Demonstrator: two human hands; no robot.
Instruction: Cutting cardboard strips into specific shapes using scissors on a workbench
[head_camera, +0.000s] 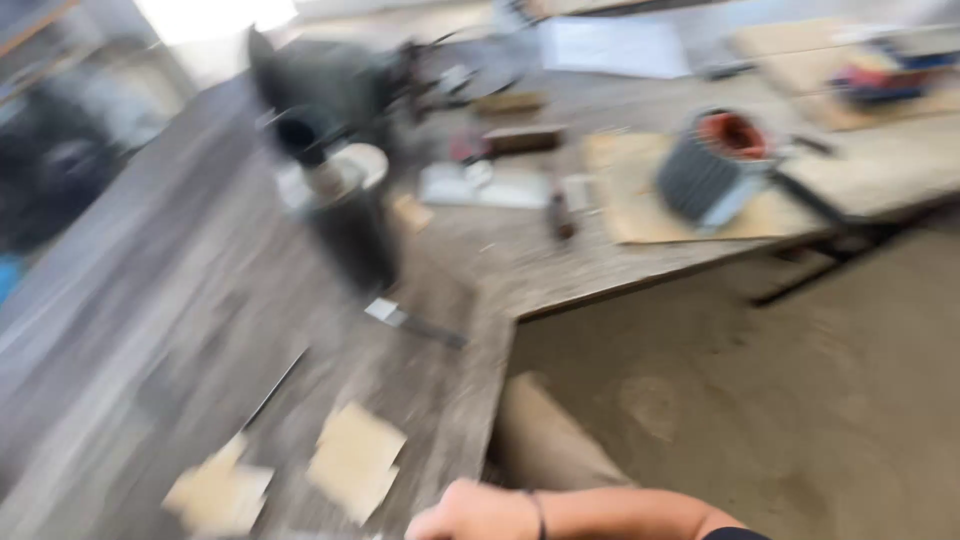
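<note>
The frame is motion-blurred, so fine detail is unreliable.

The long grey weathered wooden workbench fills the left and centre of the frame and bends toward the upper right, leaving the tan dirt floor open at lower right. This layout gives standing room inside the corner of the bench.

A dark cylindrical motor housing stands upright at upper centre, apparently set on end so its open top is reachable. At upper right, a ribbed grey motor stator with copper-red windings lies tilted on a flat sheet of brown cardboard, which probably keeps it off the bench surface.

Two pale square cardboard pieces lie flat near the bench edge at lower centre, within arm's reach. A thin dark metal strip lies between them and the housing.

One hand, wearing a dark wristband, rests at the bottom edge just beside the cardboard pieces. Which hand it is cannot be told, nor whether it is curled or holds anything. The other hand is out of view.
</note>
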